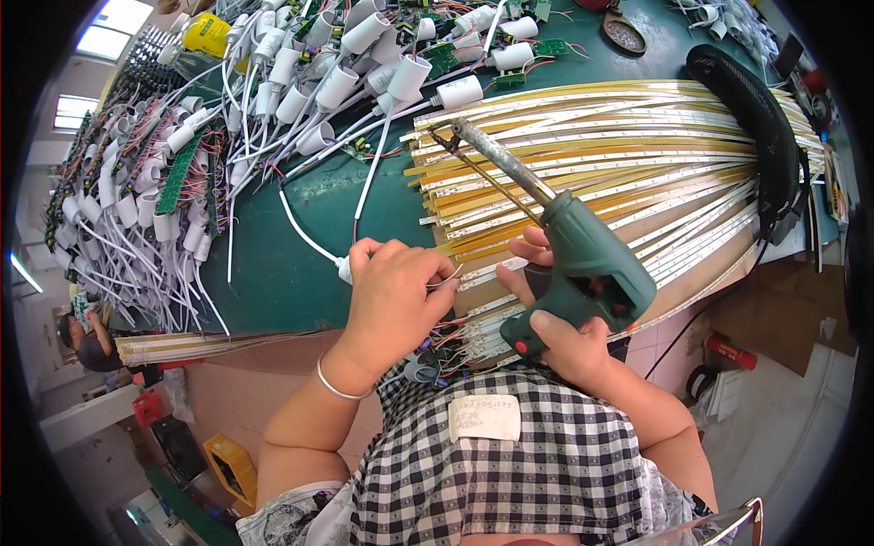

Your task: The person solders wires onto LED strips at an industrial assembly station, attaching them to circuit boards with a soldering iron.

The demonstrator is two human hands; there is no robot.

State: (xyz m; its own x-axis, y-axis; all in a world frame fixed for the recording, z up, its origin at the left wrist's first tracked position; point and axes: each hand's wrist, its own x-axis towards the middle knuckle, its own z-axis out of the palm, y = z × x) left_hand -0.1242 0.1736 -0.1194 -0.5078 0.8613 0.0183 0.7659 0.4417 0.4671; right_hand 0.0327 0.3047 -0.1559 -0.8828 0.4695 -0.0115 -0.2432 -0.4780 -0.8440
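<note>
My right hand (572,350) is wrapped around the handle of a dark green soldering gun (596,250). The gun's metal barrel and thin wire feeder point up and left, above the strips. My left hand (401,296) is closed, its thumb and forefinger pinching thin wires (448,280) at the table's front edge. Beside its knuckles lies a white cylindrical lamp part (344,268) with a white cable (305,227). Fanned out under the gun are many narrow white and yellow LED strips (628,136); their left ends lie close to my left fingers.
White lamp housings (364,35) with cables and green circuit boards (182,168) pile up on the green table (319,205). A black padded sleeve (751,136) lies across the strips' right end. A small dark dish (624,35) stands at the back. Another person (86,337) is far left.
</note>
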